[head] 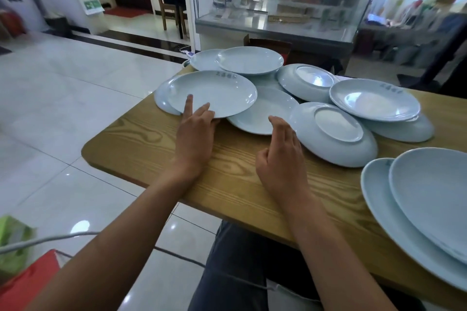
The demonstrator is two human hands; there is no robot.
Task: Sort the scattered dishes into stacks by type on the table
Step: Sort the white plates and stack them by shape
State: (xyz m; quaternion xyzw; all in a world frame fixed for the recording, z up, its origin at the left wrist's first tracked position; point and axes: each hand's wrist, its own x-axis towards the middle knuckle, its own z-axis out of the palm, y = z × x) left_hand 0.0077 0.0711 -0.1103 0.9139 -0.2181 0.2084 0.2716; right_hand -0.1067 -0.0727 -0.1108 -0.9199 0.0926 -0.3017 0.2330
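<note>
Pale blue plates lie scattered and overlapping across the far half of a wooden bench. Landmark: the upright plate with lettering at the bench's far left corner.

- Left hand: grip on the near rim of the lettered plate, forefinger laid on its inner face, thumb side at the edge; other fingers partly hidden, so I cannot tell if they curl under.
- Right hand: just right of the lettered plate, over the bench, grip loosely curled, holding nothing, fingertips near the rim of the plain plate that sits under the lettered one.
- Right of that: an upside-down plate, foot ring up.
- Farther right: an upright plate resting on another.
- Behind the lettered plate: two more plates, overlapped.
- Near right edge: two large nested platters.
</note>
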